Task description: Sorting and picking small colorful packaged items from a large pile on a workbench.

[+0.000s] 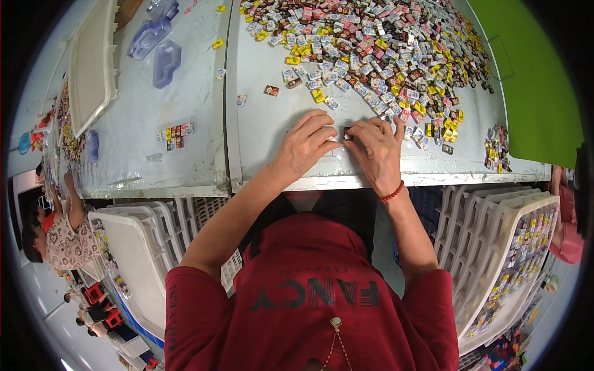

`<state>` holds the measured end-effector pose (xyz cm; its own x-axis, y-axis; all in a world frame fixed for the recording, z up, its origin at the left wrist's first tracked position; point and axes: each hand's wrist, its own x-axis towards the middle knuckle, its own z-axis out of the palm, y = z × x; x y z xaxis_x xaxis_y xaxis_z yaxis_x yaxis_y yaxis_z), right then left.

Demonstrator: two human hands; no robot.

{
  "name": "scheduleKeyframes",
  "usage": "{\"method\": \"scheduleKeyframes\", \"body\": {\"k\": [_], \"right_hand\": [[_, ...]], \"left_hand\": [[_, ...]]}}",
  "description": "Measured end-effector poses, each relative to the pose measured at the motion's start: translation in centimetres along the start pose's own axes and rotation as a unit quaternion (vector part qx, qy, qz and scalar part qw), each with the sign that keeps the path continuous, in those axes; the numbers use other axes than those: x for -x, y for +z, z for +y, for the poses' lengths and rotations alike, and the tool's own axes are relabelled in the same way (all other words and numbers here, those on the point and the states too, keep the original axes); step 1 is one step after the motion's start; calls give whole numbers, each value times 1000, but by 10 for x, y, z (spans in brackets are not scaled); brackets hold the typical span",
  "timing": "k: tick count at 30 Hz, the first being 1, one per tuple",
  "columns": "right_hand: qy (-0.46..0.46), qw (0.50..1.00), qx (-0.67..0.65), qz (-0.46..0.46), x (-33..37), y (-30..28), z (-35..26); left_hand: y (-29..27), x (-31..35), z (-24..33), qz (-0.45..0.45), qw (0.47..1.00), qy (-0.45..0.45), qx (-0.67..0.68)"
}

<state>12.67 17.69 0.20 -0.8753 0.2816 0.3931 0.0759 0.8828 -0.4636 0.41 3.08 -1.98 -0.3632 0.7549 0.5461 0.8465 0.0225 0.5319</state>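
Observation:
Near the front edge of the pale table (272,157), my left hand (304,143) is closed, its fingertips on a small whitish box-shaped piece (332,138). Just beside it, my right hand (378,148) pinches a small dark brown piece (348,132) between thumb and fingers. Both hands are low over the tabletop, close together but apart. A large heap of small box-shaped pieces (377,55), in white, brown, pink and yellow, spreads out beyond them. A single brown piece (271,90) and a white one (241,99) lie away from the heap, past my left hand.
On the adjoining table to the left are blue plastic trays (166,63), a small group of pieces (176,135) and a white tray (93,65). Stacked white crates (495,247) stand to the right, more crates (139,253) to the left. Another person (62,241) sits at far left.

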Motion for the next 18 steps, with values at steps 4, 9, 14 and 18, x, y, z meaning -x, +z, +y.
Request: {"method": "scheduleKeyframes", "body": {"k": [4, 9, 14, 18], "right_hand": [[-11, 1000, 1, -1, -2, 2, -3], [-53, 998, -1, 27, -2, 17, -5], [-45, 996, 69, 30, 7, 15, -13], [-40, 997, 65, 30, 12, 13, -9]], "left_hand": [[-3, 6, -2, -3, 1000, -26, 12], [-7, 8, -5, 1, 999, -37, 22], [-4, 6, -2, 9, 1000, -19, 20], [-10, 0, -1, 13, 1000, -5, 23]]}}
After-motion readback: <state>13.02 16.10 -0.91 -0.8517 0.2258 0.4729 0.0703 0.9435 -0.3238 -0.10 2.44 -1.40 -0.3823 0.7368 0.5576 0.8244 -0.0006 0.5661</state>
